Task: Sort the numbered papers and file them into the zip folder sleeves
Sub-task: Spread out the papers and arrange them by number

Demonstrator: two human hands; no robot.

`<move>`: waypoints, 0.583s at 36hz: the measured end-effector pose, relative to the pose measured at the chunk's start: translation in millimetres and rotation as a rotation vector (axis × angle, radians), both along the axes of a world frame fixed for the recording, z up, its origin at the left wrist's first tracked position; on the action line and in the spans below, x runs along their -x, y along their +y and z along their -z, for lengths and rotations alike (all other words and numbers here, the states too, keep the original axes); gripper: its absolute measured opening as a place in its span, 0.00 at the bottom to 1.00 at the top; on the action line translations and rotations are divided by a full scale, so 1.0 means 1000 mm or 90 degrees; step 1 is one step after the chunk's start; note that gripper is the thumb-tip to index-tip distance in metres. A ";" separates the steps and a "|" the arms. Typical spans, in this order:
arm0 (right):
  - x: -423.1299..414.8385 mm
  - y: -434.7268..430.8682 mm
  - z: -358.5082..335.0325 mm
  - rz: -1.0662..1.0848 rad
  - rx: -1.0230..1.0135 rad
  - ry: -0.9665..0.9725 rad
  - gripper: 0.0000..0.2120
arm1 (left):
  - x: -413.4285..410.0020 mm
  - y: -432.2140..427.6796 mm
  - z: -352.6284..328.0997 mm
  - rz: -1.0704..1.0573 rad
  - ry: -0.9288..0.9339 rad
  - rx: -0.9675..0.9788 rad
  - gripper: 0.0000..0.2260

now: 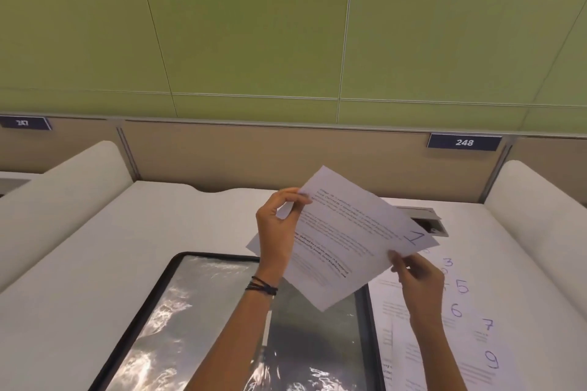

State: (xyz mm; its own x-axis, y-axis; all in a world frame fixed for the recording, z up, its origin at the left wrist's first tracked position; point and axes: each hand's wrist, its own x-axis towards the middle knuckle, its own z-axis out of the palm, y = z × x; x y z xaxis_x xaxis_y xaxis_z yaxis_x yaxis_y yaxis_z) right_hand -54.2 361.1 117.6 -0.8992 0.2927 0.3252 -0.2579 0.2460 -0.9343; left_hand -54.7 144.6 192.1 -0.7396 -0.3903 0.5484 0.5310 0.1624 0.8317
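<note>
Holding sheet marked 1 point(349, 238) over zip folder point(197, 311); left grip point(276, 232) pinching upper corner, right grip point(419, 279) lower edge. Possibly second sheet point(253, 244) behind; numbered papers point(460, 314) fanned on counter point(95, 263).

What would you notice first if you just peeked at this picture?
The sheet marked 1 jumps out first, held up in the middle above the desk, pinched by the left hand on its left side and the right hand near its right corner. Under it lies the shiny, clear-sleeved zip folder, and to the right of that is a fan of papers numbered 3, 5, 6, 7 and 9.
</note>
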 end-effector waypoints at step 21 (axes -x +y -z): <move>-0.019 -0.084 -0.001 0.089 0.257 -0.089 0.05 | -0.035 -0.130 0.063 -0.086 -0.306 -0.068 0.28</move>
State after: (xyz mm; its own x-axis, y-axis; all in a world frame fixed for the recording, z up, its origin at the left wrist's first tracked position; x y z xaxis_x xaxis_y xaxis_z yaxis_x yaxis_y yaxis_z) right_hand -35.7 277.1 118.6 -0.8692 0.4930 0.0373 -0.1119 -0.1226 -0.9861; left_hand -19.7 14.5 129.6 -0.8378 -0.5348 0.1098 0.0637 0.1039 0.9925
